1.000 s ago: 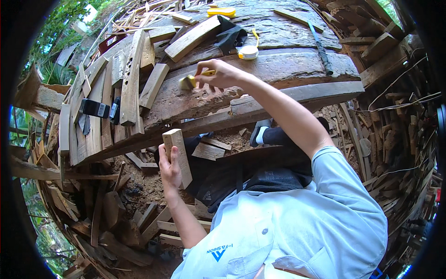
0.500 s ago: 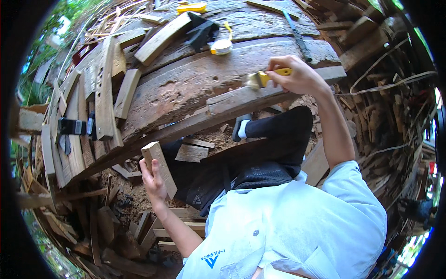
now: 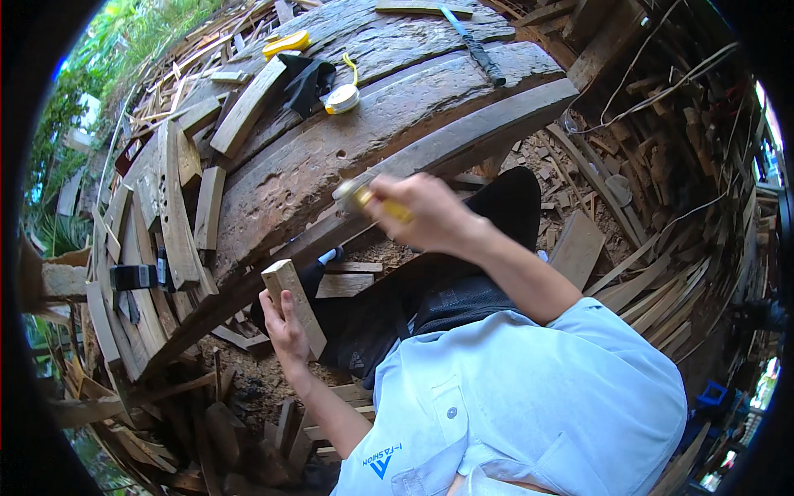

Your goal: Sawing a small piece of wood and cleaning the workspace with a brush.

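My right hand (image 3: pixel 422 211) grips the yellow handle of a paintbrush (image 3: pixel 364 198), slightly blurred by motion. Its pale bristles are over the near edge beam of the wooden bench (image 3: pixel 281 186); whether they touch the wood I cannot tell. Lower left, my left hand (image 3: pixel 285 326) is wrapped round a short wooden block (image 3: pixel 299 307), held upright and tilted near my leg. On the bench top, a white and yellow tape measure (image 3: pixel 342 99) lies beside a black cloth (image 3: pixel 308 83).
A blue and black tool (image 3: pixel 473 50) lies at the bench's far right, a yellow tool (image 3: pixel 286 44) at its back. Wooden offcuts (image 3: pixel 178 198) crowd the left end, with a black boxy object (image 3: pixel 132 277) among them. Scrap wood piles (image 3: pixel 678 306) and loose wire (image 3: pixel 670 87) are to the right.
My right hand has swept the paintbrush left and nearer along the bench edge. The left hand still holds the block. The whole view has shifted somewhat.
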The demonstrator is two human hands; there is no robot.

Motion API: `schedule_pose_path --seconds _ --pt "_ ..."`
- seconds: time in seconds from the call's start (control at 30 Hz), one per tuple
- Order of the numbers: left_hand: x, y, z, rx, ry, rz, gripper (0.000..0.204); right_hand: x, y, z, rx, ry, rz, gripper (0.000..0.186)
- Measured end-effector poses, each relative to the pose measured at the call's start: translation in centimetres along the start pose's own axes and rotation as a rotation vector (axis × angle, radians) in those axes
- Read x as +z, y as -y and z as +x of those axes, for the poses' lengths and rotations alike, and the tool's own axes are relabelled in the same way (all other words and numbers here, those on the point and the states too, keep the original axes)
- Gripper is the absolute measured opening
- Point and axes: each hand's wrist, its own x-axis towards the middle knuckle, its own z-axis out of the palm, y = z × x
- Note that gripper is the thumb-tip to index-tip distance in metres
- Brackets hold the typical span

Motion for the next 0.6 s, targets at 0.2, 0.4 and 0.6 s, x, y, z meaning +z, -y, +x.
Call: schedule_pose_path --seconds 0.2,0.4,0.6 --pt "-0.5 0.0 -0.4 0.007 -0.084 0.030 0.050 -8.0 -7.2 -2.0 0.343 -0.052 0.293 0.016" --pt "-1.4 1.1 0.1 -0.068 -0.066 0.069 0.061 -20.4 -15.5 -9.2 0.574 -0.503 -0.306 0.018" --pt "-1.0 -1.3 3.8 0.010 0.024 0.038 0.063 -14.4 -11.8 -2.8 0.300 -0.436 0.207 0.020"
